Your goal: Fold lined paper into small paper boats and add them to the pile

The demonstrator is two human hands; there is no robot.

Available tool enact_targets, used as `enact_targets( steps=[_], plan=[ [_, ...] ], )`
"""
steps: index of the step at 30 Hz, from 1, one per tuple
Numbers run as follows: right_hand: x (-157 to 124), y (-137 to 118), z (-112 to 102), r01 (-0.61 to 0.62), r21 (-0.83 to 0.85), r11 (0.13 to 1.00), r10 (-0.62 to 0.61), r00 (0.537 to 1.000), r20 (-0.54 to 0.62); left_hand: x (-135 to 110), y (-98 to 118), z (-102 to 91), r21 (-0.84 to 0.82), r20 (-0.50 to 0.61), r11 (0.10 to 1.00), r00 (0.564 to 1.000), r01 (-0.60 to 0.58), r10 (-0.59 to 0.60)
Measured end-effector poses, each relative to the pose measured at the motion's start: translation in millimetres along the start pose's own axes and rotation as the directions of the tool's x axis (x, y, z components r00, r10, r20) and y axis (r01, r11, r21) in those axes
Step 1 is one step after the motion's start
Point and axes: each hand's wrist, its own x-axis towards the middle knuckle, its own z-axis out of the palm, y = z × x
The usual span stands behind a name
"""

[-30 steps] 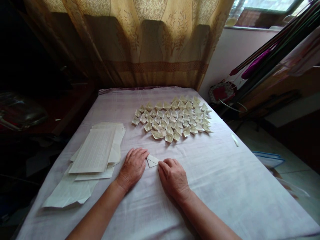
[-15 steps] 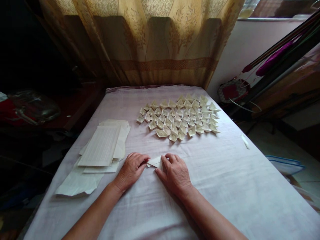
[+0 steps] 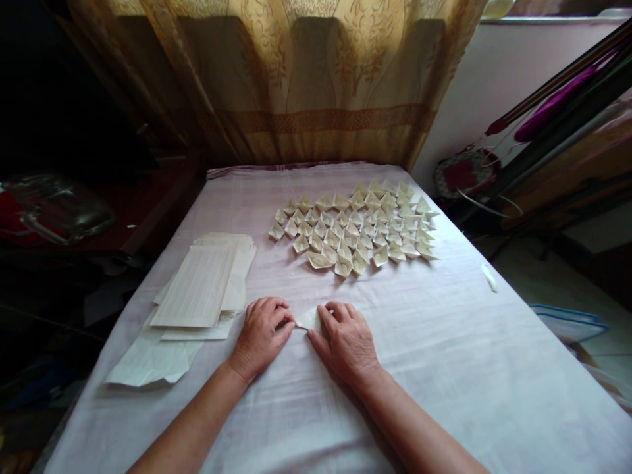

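Observation:
Between my hands lies a small folded piece of white paper [image 3: 309, 319], low on the cloth-covered table. My left hand [image 3: 264, 332] pinches its left tip with thumb and fingers. On its right end, my right hand [image 3: 348, 339] has thumb and fingers closed, covering that part of the paper. Beyond the hands, several small folded paper boats [image 3: 353, 230] stand close together in rows. To the left of my left hand rests a stack of lined paper sheets [image 3: 197, 286], with a creased loose sheet [image 3: 153, 359] sticking out underneath.
A white cloth [image 3: 419, 368] covers the table. Behind its far edge hangs a patterned gold curtain [image 3: 316, 85]. A small white scrap [image 3: 489, 278] lies near the right edge. Dark furniture with a clear plastic bag [image 3: 64, 207] stands at the left.
My left hand has shifted slightly on the paper's left end, and the loose flap seen there before now lies folded in. My right hand stays almost in place. The view has tilted slightly.

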Motion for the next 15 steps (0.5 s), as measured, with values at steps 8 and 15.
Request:
enact_targets(
  steps=[8,15],
  plan=[
    [2,9,2,0.028,0.074,0.997,-0.024,0.998,-0.055,2,11,5.3,0.067,-0.027,0.992,0.994,0.109,-0.108],
    [18,28,4,-0.071,0.213,0.975,0.064,0.997,0.041,1,18,6.3,0.129,-0.018,0.969,0.978,0.209,-0.209]
  ],
)
